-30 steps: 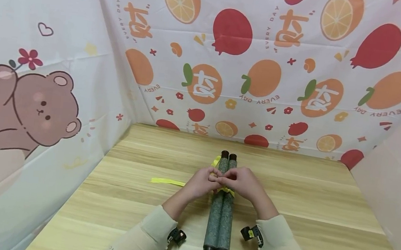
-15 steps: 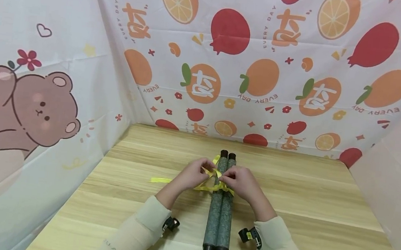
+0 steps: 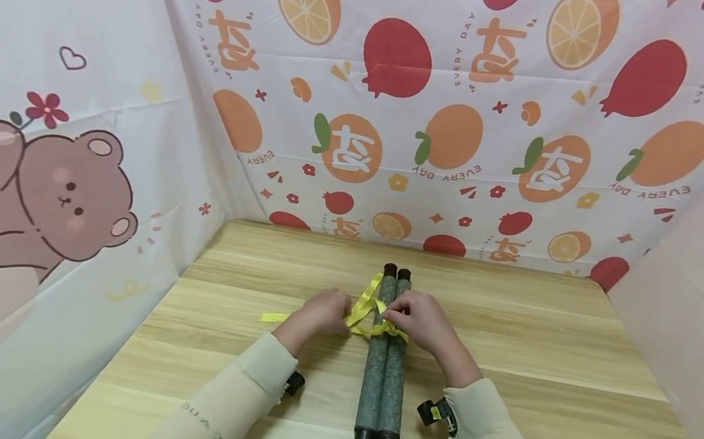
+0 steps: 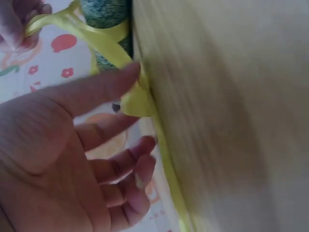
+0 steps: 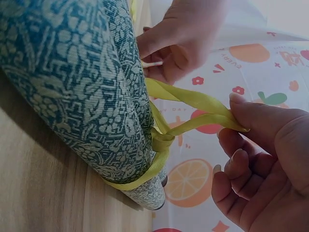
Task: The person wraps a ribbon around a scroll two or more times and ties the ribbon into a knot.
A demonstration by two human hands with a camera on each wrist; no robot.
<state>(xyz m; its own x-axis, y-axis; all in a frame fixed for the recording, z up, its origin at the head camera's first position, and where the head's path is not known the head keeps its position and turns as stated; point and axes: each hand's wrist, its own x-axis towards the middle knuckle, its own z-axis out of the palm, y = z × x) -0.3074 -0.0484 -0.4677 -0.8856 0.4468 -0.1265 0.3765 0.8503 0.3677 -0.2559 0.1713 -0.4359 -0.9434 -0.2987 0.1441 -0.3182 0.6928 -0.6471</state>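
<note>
Two scroll rolls, a left one [image 3: 372, 384] and a right one [image 3: 393, 387], lie side by side on the table, green and patterned with dark brown ends. A yellow ribbon [image 5: 137, 182] goes round them with a knot [image 5: 161, 140] on top. My right hand [image 3: 424, 318] pinches a loop of it between thumb and forefinger, drawn away from the knot in the right wrist view. To the left of the rolls, my left hand [image 3: 327, 310] holds another length of ribbon [image 4: 137, 102] between thumb and forefinger, other fingers loosely curled.
One ribbon end [image 3: 274, 317] trails over the wooden table [image 3: 537, 350] at the left. A fruit-printed cloth [image 3: 455, 74] hangs behind, with a bear-printed cloth [image 3: 74, 200] at the left. Small black cameras sit at the left wrist [image 3: 294, 383] and right wrist [image 3: 433, 412].
From over the rolls, my left hand has moved off to the left, and the ribbon between the hands has come into view. My right hand stays by the knot.
</note>
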